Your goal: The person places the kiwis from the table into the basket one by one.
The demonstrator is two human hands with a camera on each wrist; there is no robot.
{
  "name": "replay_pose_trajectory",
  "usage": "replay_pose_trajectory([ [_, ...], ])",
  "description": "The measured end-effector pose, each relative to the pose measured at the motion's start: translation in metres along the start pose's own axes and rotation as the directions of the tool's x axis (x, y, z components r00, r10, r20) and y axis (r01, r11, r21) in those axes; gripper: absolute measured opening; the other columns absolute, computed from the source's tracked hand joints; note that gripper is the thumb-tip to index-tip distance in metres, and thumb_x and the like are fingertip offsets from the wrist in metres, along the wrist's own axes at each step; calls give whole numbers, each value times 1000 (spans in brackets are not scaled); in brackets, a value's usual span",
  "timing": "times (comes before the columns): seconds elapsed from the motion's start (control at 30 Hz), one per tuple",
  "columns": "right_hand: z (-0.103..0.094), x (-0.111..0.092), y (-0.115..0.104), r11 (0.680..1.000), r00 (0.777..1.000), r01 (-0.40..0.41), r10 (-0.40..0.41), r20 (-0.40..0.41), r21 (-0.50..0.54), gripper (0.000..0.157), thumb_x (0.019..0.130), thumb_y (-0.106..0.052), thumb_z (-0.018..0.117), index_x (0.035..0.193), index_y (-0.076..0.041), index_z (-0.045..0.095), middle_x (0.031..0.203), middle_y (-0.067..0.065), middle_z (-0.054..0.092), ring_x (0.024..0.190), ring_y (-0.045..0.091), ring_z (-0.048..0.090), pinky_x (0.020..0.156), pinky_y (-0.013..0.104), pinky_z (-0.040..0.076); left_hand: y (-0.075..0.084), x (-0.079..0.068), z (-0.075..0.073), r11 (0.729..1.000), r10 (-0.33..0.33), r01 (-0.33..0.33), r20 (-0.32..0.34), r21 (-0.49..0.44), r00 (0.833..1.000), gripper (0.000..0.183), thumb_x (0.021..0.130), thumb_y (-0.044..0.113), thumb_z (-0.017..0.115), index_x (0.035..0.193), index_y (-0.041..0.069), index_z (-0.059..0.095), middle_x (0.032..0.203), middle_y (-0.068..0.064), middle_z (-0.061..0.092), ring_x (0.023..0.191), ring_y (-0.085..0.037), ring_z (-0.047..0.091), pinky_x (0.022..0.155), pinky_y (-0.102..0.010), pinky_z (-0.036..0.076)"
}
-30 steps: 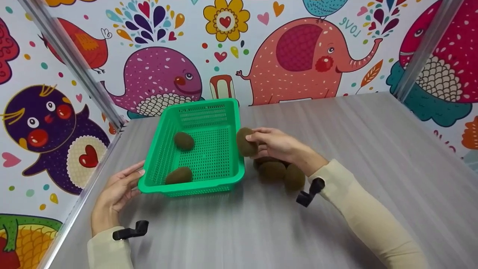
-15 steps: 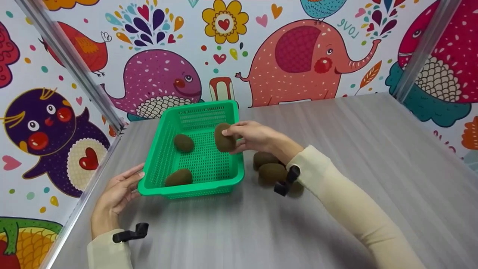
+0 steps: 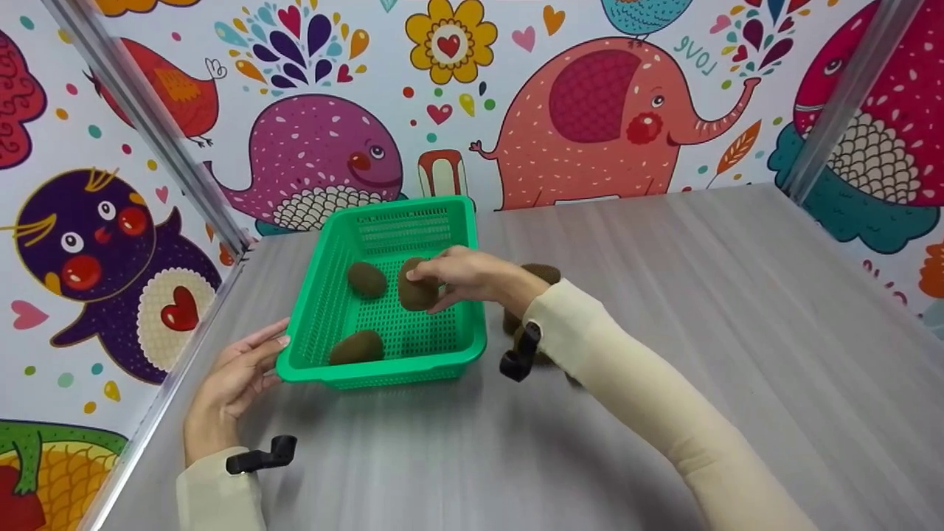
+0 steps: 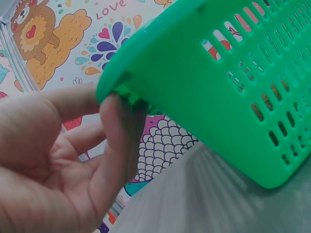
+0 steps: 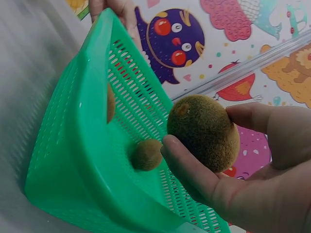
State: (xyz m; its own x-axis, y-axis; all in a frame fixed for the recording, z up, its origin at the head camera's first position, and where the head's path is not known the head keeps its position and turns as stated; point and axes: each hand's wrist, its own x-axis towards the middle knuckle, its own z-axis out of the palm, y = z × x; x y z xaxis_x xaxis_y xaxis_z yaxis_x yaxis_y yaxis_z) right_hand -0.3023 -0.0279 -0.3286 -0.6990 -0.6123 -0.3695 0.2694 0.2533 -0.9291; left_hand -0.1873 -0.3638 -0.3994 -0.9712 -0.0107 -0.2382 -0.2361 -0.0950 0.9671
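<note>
My right hand (image 3: 466,274) pinches a brown, fuzzy kiwi (image 5: 204,131) between thumb and fingers, above the inside of a green plastic basket (image 3: 413,366). Two more kiwis lie apart on the basket floor, one kiwi (image 3: 366,279) toward the back left and another kiwi (image 3: 358,346) near the front. At the basket's front-left corner, my left hand (image 3: 234,380) grips the rim, its fingertips tucked at the lip in the left wrist view. Several kiwis (image 3: 542,273) sit on the table right of the basket, partly hidden by my right wrist and sleeve.
The grey wood-grain table (image 3: 700,295) carries the basket and loose kiwis. Printed cartoon walls close off the back and sides, with a metal post (image 3: 147,133) at the left corner and another post (image 3: 848,103) at the right.
My right hand has carried the kiwi leftward, from beside the basket's right rim to above its inside. My left hand and the basket stay in place.
</note>
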Motion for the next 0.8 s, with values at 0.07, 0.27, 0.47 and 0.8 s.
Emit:
replay_pose_trajectory([
  [0.07,4,4,1,1000,1000,-12,12,-10,-16,52,100,-22,61,143,3,46,147,15,47,132,33,52,98,46,56,0,0,0,1000,3,-3,4,5,1000,30,102,11,56,103,36,73,97,8,77,86,-9,74,75,-27,61],
  [0.27,17,15,5,997,999,-50,49,-21,-54,65,101,-20,61,153,2,29,160,17,32,140,32,45,102,48,53,0,-1,0,1000,10,-10,0,20,1000,27,102,14,59,105,36,74,100,10,76,89,-8,74,77,-27,61],
  [0.47,24,23,10,991,993,-113,109,-51,-70,81,100,-18,61,159,-2,9,164,15,21,142,33,42,102,46,54,-1,-1,1,1000,7,-7,5,-1,1000,27,102,13,58,105,35,74,100,9,77,88,-9,74,76,-28,62],
  [0.8,27,32,15,989,987,-131,123,-102,-73,87,100,-16,62,161,-6,1,168,14,11,142,36,43,98,43,57,1,-1,0,1000,4,-4,5,-5,1000,26,101,14,60,105,34,75,99,9,77,87,-9,74,76,-28,62],
])
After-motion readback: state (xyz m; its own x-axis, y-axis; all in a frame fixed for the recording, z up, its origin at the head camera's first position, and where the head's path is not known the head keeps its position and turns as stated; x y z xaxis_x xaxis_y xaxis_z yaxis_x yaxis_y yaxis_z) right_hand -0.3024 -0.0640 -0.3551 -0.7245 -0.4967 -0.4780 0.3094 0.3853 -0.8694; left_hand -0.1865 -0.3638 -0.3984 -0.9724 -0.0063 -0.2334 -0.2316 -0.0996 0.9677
